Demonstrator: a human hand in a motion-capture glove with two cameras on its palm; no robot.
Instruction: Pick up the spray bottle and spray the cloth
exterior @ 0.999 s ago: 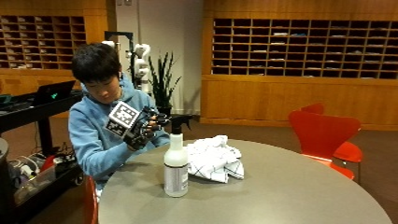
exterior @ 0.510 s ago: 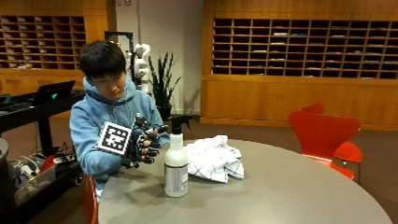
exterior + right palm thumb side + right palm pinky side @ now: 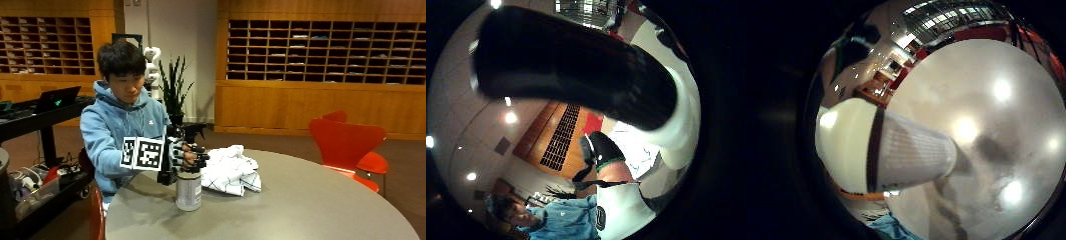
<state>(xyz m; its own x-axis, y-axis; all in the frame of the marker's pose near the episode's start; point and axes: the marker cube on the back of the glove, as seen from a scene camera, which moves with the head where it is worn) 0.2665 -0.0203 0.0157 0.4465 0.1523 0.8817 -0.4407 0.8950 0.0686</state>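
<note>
Wooden pigeonhole shelves line the wall behind the round grey surface (image 3: pixel 299 200) where I sit. My gloved right hand (image 3: pixel 181 156) is at the top of the spray bottle (image 3: pixel 188 190), and my fingers (image 3: pixel 197 156) curl round its neck and head; whether they have fully closed on it I cannot tell for sure. The bottle stands upright, its long axis running straight down from my fingers to the surface. The white cloth (image 3: pixel 229 169) lies bunched just beyond my fingers, on the far side of the bottle, so I judge the nozzle must face that way.
</note>
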